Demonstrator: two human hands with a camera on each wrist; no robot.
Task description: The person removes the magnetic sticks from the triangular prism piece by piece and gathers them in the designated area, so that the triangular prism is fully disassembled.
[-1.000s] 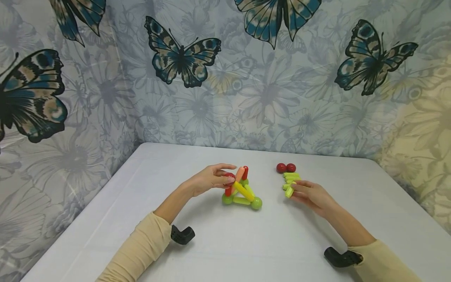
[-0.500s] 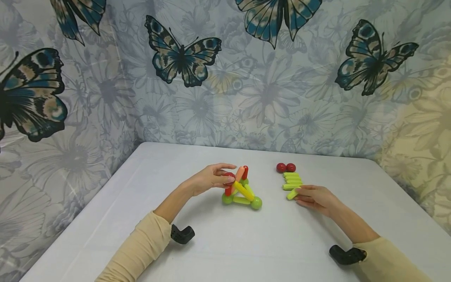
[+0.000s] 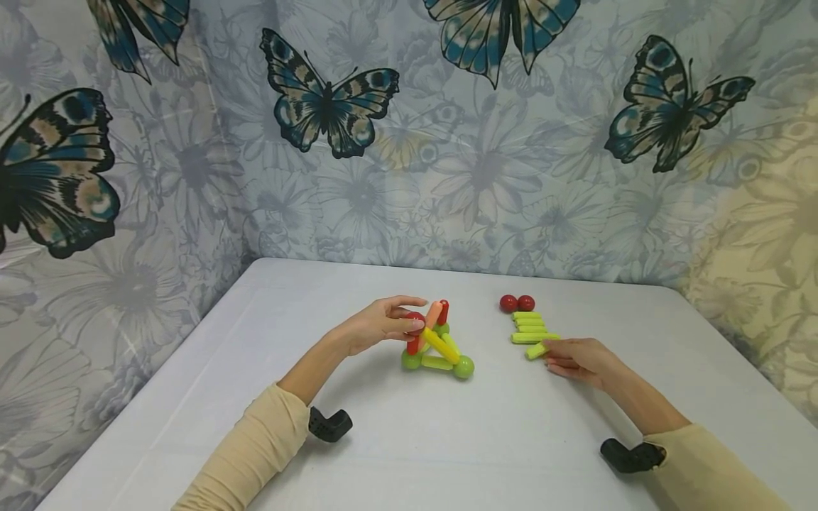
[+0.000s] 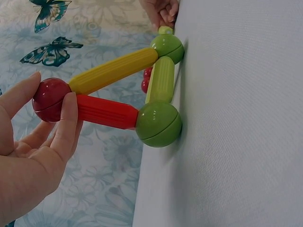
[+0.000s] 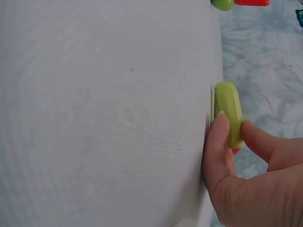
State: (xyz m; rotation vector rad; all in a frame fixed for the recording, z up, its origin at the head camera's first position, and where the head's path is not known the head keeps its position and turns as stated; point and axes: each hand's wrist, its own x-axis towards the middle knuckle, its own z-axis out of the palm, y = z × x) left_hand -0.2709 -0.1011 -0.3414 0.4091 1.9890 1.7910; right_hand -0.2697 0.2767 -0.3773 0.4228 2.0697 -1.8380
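Observation:
My left hand (image 3: 377, 328) pinches a red ball (image 4: 51, 100) at the top of a built frame. From that ball a yellow rod (image 4: 113, 71) and a red rod (image 4: 107, 111) slope to green balls (image 4: 159, 124) on the table, which a light-green rod (image 4: 161, 79) joins. An orange rod (image 3: 434, 314) and another upright red rod (image 3: 444, 312) show at the back of the frame. On the right, my right hand (image 3: 584, 359) pinches a light-green rod (image 5: 229, 113) between thumb and fingers, at the near end of a row of similar rods (image 3: 529, 328).
Two dark red balls (image 3: 517, 304) lie side by side behind the row of rods. The white table (image 3: 409, 440) ends at a patterned backdrop with butterflies. A black device (image 3: 330, 425) is at the left wrist and another (image 3: 632, 456) at the right.
My right hand has moved to the right and slightly nearer, with the light-green rod now beside the near end of the row. My left hand has stayed on the red ball.

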